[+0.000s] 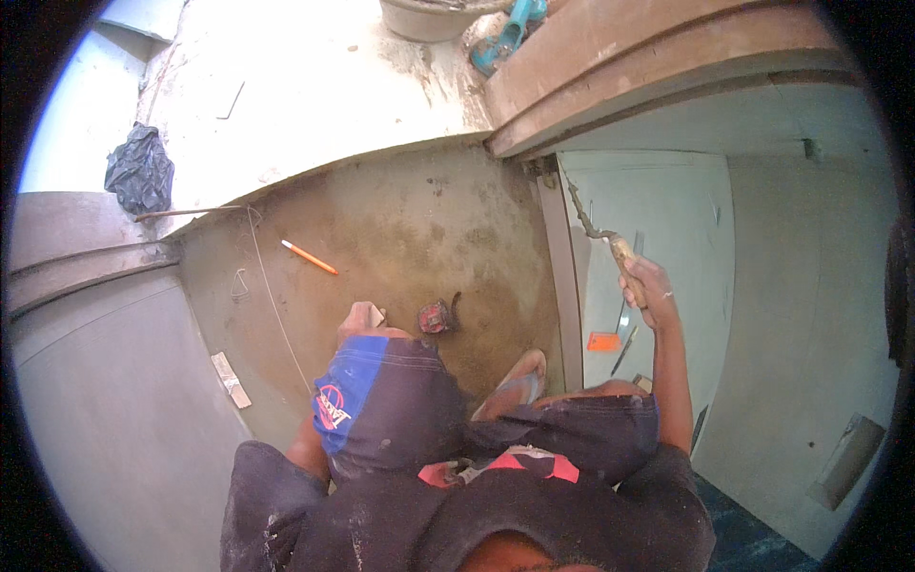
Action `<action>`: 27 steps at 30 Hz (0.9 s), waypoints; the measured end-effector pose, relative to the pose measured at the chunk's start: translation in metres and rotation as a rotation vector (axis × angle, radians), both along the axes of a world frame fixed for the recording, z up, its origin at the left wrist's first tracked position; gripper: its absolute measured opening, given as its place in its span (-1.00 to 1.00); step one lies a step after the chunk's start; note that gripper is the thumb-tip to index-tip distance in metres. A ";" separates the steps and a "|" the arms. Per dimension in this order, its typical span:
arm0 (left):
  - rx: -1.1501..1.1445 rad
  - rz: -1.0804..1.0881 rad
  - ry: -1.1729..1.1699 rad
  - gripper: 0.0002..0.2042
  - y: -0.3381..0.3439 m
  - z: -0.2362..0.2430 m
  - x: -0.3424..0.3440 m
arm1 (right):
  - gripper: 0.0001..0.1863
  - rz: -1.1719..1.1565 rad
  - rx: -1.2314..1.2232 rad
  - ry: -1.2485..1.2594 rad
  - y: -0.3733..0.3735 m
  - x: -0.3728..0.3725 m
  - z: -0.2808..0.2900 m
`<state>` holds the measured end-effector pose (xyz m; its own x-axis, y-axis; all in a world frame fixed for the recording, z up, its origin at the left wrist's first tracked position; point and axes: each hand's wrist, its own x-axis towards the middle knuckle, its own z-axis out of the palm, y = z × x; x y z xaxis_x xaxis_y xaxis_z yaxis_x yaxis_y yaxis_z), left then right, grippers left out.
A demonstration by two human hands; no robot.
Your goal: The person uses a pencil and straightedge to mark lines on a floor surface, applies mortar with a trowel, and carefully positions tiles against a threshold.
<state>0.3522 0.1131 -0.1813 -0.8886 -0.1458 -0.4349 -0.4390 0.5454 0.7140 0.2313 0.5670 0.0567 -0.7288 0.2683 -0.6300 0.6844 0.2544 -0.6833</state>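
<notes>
My right hand (652,289) is raised at the right and grips the wooden handle of a mortar-caked trowel (595,229). The trowel's blade points up and left and rests against the vertical corner edge of a pale plastered wall (667,210). My left hand is hidden; only the upper arm shows at the lower left, behind my bent knee in blue-and-black shorts (381,400). I squat on a brown concrete floor (429,219), one foot in a sandal (515,381) near the wall's base.
On the floor lie an orange pencil (308,257), a red tape measure (434,316), a small wood block (231,378) and thin wire (272,296). A black bag (140,172), a grey bucket (429,19) and a teal tool (505,38) sit farther off. An orange item (602,340) lies below the trowel.
</notes>
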 end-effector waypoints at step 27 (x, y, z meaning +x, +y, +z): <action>-0.100 -1.011 0.333 -0.51 0.177 0.002 -0.261 | -0.62 -0.005 0.124 -0.119 -0.012 0.098 -0.090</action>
